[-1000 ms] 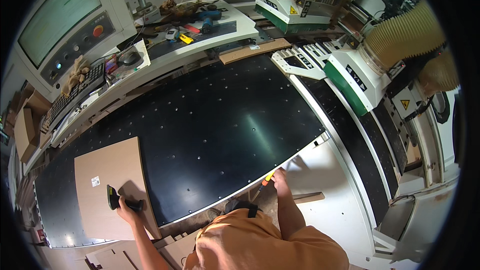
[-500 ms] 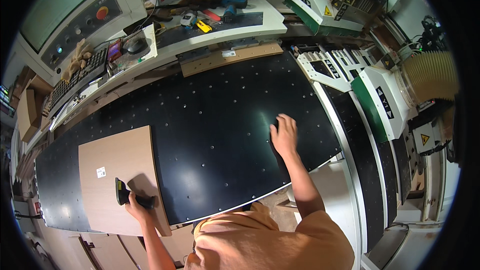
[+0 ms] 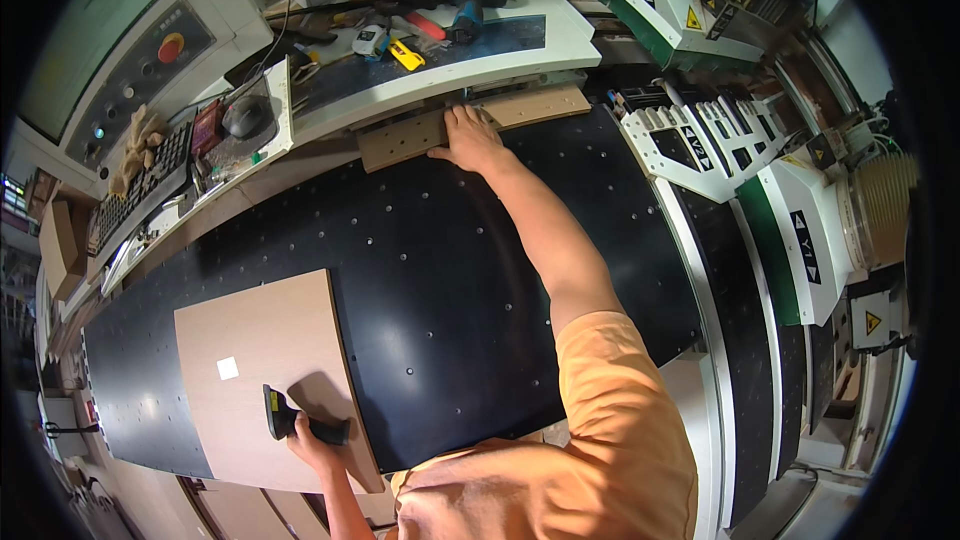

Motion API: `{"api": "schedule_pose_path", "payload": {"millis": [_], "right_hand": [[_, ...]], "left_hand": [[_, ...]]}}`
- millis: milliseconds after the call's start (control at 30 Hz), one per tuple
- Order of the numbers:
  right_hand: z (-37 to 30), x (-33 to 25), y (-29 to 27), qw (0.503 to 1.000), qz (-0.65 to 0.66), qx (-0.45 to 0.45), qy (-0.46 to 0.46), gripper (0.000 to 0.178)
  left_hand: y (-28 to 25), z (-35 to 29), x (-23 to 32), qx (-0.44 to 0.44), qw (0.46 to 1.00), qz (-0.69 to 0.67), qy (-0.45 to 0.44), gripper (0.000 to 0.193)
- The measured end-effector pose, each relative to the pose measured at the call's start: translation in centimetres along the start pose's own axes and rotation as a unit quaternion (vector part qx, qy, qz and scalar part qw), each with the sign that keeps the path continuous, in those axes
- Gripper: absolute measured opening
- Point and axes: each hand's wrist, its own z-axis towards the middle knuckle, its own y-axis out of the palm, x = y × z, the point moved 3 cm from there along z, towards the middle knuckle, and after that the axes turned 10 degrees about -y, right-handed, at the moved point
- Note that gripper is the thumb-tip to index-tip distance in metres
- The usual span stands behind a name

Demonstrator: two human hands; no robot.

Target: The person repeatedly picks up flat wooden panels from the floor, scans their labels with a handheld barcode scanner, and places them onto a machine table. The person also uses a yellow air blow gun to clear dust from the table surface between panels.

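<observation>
My left hand (image 3: 317, 448) is closed round the handle of a black handheld barcode scanner (image 3: 284, 414). The scanner is above a large light-brown wooden panel (image 3: 255, 325) bearing a white label (image 3: 228, 368), and casts a shadow on it. At the table's far edge lies a narrow wooden board (image 3: 540, 107) with drilled holes. My right hand (image 3: 470, 140), arm stretched out, grips this board near its middle, the thumb at the near edge and the fingers over its top; the fingertips' far side is hard to see.
Both pieces lie on a black table (image 3: 420, 290) dotted with holes. Behind it, a white ledge (image 3: 440, 70) carries a blue drill (image 3: 466, 20), a yellow tool (image 3: 407, 55) and clutter. A control panel and keyboard (image 3: 140, 190) stand left; white machine heads (image 3: 800, 230) stand right.
My right hand has gone from above the black table, forward and left, onto the narrow board. My left hand still holds the scanner over the panel. The whole view has shifted slightly.
</observation>
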Motion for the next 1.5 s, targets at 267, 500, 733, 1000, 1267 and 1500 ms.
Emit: {"api": "schedule_pose_path", "payload": {"millis": [267, 500, 733, 1000, 1267, 1500], "right_hand": [[-4.8, -2.4, -1.1, 0.999, 0.021, 0.02, -0.045, 0.079], [-16.4, -5.8, -4.2, 0.995, 0.076, 0.024, -0.054, 0.067], [-22.6, -15.2, -8.3, 0.987, 0.136, 0.041, -0.081, 0.067], [-27.8, -27.9, -6.8, 0.938, 0.278, -0.161, -0.132, 0.058], [-30.2, -20.4, -4.9, 0.989, 0.095, -0.02, -0.109, 0.061], [-34.8, -20.5, -6.9, 0.995, 0.081, 0.033, 0.047, 0.061]], "left_hand": [[2.2, -1.9, 0.1, -0.051, 0.998, 0.035, 0.022, 0.023], [7.7, -6.7, 0.9, -0.191, 0.982, -0.012, 0.003, 0.024], [11.8, -10.8, 0.5, -0.404, 0.914, 0.029, -0.035, 0.025], [6.9, -9.6, 1.8, -0.439, 0.896, -0.016, -0.064, 0.035], [0.6, -4.7, 1.6, -0.294, 0.955, -0.026, 0.038, 0.051], [-7.5, 4.3, 1.5, -0.203, 0.971, -0.116, 0.057, 0.043]]}}
